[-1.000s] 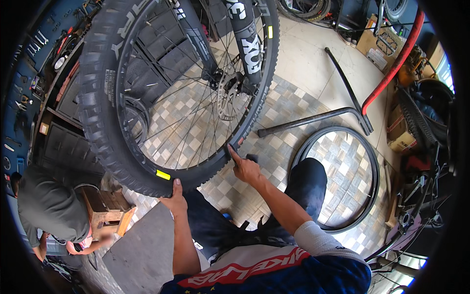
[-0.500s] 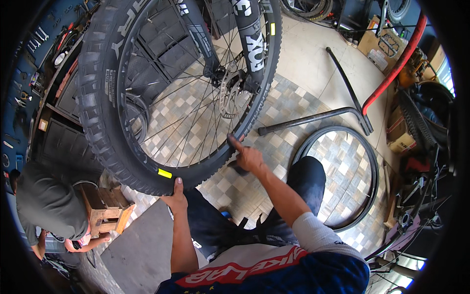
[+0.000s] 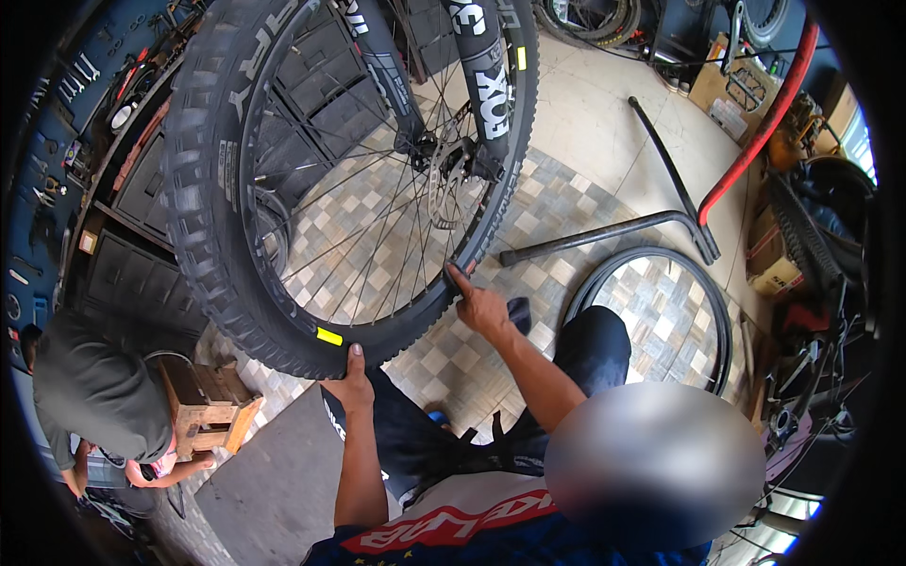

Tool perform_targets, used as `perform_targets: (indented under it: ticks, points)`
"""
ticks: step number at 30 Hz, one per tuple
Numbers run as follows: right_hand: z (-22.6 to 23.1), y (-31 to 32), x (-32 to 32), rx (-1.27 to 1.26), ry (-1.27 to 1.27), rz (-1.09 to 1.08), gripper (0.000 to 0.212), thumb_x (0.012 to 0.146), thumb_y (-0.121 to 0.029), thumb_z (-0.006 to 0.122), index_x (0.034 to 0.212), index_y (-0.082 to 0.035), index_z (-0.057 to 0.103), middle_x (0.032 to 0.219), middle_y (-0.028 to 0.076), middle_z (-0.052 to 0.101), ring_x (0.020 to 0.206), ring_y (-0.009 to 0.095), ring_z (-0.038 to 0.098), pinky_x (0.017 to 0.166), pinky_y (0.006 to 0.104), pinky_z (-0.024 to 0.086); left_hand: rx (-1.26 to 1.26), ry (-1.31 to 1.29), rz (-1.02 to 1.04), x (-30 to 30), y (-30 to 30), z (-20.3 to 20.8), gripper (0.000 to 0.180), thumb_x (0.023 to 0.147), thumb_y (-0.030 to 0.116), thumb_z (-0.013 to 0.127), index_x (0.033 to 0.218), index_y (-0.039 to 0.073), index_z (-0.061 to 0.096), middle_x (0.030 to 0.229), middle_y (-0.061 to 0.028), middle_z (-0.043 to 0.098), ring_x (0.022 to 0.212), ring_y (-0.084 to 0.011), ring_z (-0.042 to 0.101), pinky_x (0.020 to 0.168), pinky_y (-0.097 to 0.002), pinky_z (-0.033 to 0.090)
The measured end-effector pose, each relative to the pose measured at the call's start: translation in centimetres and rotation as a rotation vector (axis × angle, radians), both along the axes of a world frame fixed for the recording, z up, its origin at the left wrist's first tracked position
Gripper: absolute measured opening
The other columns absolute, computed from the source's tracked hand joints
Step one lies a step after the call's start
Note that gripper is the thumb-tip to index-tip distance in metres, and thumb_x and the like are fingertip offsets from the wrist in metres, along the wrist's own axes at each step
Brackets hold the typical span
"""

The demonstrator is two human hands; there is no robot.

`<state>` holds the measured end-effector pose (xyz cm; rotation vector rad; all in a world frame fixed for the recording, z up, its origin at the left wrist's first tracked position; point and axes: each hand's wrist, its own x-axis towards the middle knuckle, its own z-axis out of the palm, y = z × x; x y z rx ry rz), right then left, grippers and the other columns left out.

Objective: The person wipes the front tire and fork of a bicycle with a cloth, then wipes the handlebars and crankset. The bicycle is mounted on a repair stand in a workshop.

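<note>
A knobby black bicycle tire (image 3: 203, 245) on a spoked wheel stands tilted before me, mounted in a dark suspension fork (image 3: 486, 90) with a disc brake rotor (image 3: 444, 184). A yellow mark (image 3: 328, 337) shows on its near sidewall. My left hand (image 3: 353, 385) grips the tire's lower edge, thumb on the sidewall beside that mark and fingers hidden under the tread. Farther right along the rim, my right hand (image 3: 482, 304) holds the tire's right side. One digit presses the sidewall there; its other fingers are partly hidden.
Black hoop-shaped tires (image 3: 722, 330) lie on the floor at right, near a red and black metal stand (image 3: 651, 222). Another person (image 3: 99, 396) sits at lower left beside a wooden stool (image 3: 203, 401). Drawers (image 3: 142, 274) and wall tools (image 3: 71, 85) line the left. A blurred oval covers the lower right.
The wheel has shifted slightly to the right, its yellow mark with it. Both hands have moved a little, staying on the tire. The blurred oval has appeared at lower right.
</note>
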<state>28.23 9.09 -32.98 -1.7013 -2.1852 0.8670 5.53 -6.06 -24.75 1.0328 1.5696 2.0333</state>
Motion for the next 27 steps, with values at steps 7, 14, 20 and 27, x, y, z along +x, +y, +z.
perform_targets:
  ticks: [7, 14, 20, 27]
  points:
    - [-1.5, 2.0, -1.1, -0.559, 1.002, -0.18, 0.061, 0.081, -0.012, 0.059, 0.142, -0.015, 0.054, 0.108, 0.007, 0.065, 0.098, 0.019, 0.062, 0.084, 0.0323, 0.051, -0.024, -0.062, -0.028, -0.4, -0.1, -0.1, 0.049, 0.088, 0.003, 0.075, 0.131, -0.005, 0.053, 0.121, -0.0107, 0.062, 0.108, -0.0191, 0.062, 0.101, -0.0331, 0.047]
    - [-0.5, -3.8, -3.4, -0.026, 0.566, -0.128, 0.076, 0.083, -0.016, 0.061, 0.154, -0.027, 0.036, 0.113, 0.029, 0.068, 0.103, 0.047, 0.066, 0.088, 0.052, 0.053, 0.033, -0.023, -0.008, -0.2, 0.6, -0.2, 0.045, 0.089, 0.002, 0.073, 0.129, -0.002, 0.053, 0.118, -0.0083, 0.062, 0.102, -0.0166, 0.062, 0.095, -0.0329, 0.051]
    - [1.4, -2.2, -1.5, -0.062, 0.151, 0.087, 0.086, 0.087, -0.016, 0.057, 0.159, -0.044, 0.019, 0.099, 0.025, 0.072, 0.089, 0.047, 0.069, 0.08, 0.0546, 0.055, 0.047, -0.089, -0.074, -0.3, 0.2, 0.0, 0.05, 0.088, 0.001, 0.073, 0.133, -0.002, 0.051, 0.123, -0.0095, 0.061, 0.108, -0.0184, 0.061, 0.099, -0.034, 0.049]
    - [3.6, -0.7, -0.5, -0.02, -0.152, 0.141, 0.083, 0.088, -0.021, 0.06, 0.158, -0.044, 0.022, 0.097, 0.02, 0.073, 0.084, 0.04, 0.072, 0.076, 0.0514, 0.058, 0.037, -0.083, -0.016, -0.6, 0.4, -1.4, 0.046, 0.089, 0.0, 0.071, 0.131, 0.001, 0.054, 0.119, -0.0067, 0.063, 0.104, -0.0166, 0.064, 0.096, -0.0339, 0.051]
